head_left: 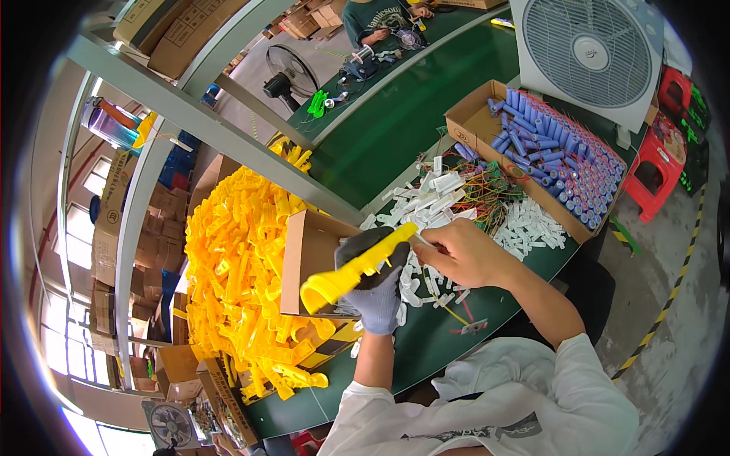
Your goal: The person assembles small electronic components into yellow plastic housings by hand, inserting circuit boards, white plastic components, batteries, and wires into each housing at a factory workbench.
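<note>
My left hand (377,304), in a grey glove with dark fingers, is closed around a yellow plastic flashlight shell (353,273). The shell lies tilted, its wide round end at the lower left and its narrow end at the upper right. My bare right hand (470,254) is pinched at the narrow end. A small pale piece shows at its fingertips, too little visible to name. Below the hands, white plastic parts (411,292) lie scattered on the green table (502,304), with thin red and yellow wires (460,315) among them.
Left of my hands is an open cardboard box (300,262), beside a big heap of yellow shells (243,266). A carton of purple cylindrical battery cells (547,144) stands at the far right, before a box fan (589,57). Across the divider (411,114), another person (372,26) works.
</note>
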A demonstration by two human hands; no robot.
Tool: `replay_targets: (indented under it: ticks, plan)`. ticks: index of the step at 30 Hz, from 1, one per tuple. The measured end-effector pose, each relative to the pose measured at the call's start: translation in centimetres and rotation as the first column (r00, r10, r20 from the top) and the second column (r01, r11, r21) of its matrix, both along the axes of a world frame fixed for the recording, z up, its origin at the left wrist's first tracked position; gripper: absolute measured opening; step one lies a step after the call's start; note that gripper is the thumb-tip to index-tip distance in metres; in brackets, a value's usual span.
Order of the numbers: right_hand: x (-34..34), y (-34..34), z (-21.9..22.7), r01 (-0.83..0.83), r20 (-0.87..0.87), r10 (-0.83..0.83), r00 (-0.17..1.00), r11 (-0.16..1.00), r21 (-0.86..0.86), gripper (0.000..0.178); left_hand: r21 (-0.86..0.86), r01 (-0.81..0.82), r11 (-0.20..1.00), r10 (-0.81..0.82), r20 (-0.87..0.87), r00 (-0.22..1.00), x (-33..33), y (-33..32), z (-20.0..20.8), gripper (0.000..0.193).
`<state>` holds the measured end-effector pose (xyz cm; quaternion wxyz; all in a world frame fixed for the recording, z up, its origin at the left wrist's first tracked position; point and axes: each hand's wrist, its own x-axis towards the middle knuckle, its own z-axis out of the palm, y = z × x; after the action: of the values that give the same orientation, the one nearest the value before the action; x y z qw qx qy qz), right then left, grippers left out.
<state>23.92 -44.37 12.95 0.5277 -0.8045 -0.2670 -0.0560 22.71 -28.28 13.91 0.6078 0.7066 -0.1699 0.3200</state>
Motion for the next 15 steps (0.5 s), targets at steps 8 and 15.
replay_targets:
  ticks: [8, 15]
  plan:
    - [1.1, 3.7, 2.4, -0.030, 0.077, 0.008, 0.997, 0.959, 0.283, 0.037, -0.016, -0.088, 0.996, 0.089, 0.056, 0.994, -0.3, 5.1, 0.4, 0.050]
    - [4.1, 5.7, 5.3, -0.300, 0.355, 0.210, 0.911, 0.928, 0.221, 0.029, -0.421, 0.007, 0.907, -0.060, -0.113, 0.992, -1.6, 5.9, 4.5, 0.025]
